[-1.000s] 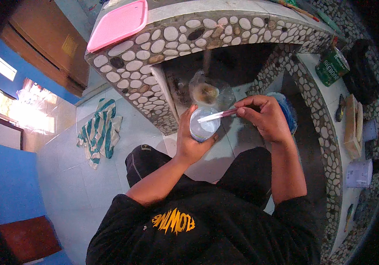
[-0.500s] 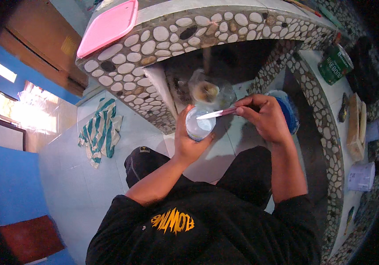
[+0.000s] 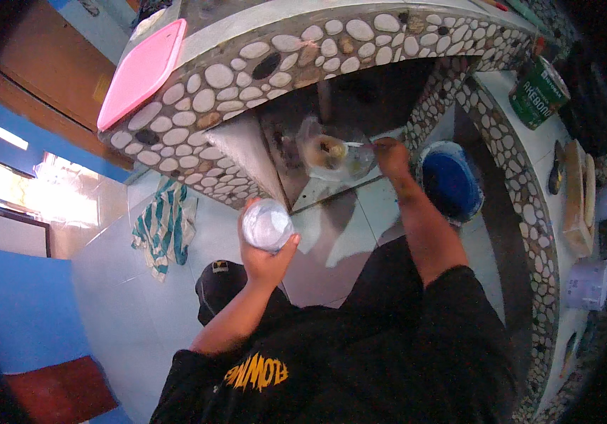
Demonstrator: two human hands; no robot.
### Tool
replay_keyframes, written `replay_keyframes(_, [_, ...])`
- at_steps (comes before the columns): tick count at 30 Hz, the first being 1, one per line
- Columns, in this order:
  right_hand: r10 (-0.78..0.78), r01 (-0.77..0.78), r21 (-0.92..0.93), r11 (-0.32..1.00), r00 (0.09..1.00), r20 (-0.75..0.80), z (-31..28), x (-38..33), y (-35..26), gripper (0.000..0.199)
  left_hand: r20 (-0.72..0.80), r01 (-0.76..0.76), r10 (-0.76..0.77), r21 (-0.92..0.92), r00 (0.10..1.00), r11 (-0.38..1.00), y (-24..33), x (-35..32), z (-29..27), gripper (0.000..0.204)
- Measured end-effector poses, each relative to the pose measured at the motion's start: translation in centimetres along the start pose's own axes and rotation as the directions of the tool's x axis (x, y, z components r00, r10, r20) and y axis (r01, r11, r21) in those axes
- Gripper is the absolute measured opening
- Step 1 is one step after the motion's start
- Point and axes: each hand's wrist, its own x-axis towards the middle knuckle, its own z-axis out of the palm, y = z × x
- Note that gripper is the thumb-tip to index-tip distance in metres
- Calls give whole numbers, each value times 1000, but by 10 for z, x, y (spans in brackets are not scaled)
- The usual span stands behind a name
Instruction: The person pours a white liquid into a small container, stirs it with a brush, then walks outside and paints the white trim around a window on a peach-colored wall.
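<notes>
My left hand [image 3: 266,263] is wrapped round a small clear cup [image 3: 268,225] with whitish stuff inside, above the tiled floor. Ahead and to the right, my right hand [image 3: 394,161] grips a slim knife-like tool [image 3: 355,145] with a whitish tip. That tip points left, over a clear plastic bag [image 3: 315,168] under the counter. A round tan and brownish content [image 3: 332,148] shows in the bag; I cannot tell what it is, or whether the tool touches it.
A blue-lined bucket [image 3: 450,182] stands right of my right forearm. Pebble-faced counter [image 3: 218,76] arches ahead, bearing a pink lid [image 3: 144,74]. A striped cloth [image 3: 165,226] lies on the floor at left. On the right ledge are a green can [image 3: 540,94] and a white tub [image 3: 589,285].
My right hand has carried the tool away from the cup, forward to the plastic bag. My left hand has moved the cup left and nearer to me.
</notes>
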Motion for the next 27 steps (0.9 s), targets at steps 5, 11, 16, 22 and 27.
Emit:
replay_keyframes(5, [48, -18, -302, 953, 995, 92, 61, 19, -41, 29, -25, 51, -51, -3, 998, 999, -6, -17, -18, 88])
replay_keyframes(11, [68, -52, -171, 984, 994, 87, 6, -9, -63, 44, -27, 98, -99, -29, 995, 995, 4, -22, -22, 85])
replay_keyframes(16, [119, -124, 107, 987, 992, 44, -45, -55, 48, 48, 86, 167, -161, -61, 983, 984, -13, -11, -6, 83])
replay_keyframes(22, [311, -310, 36, 950, 948, -67, -120, -160, 26, 43, 139, 61, -9, -376, 990, 924, -6, 4, 11, 80])
replay_keyframes(27, [25, -70, -122, 990, 941, -336, -180, -230, -10, 33, 197, 55, 39, -450, 980, 891, 7, 25, 42, 73])
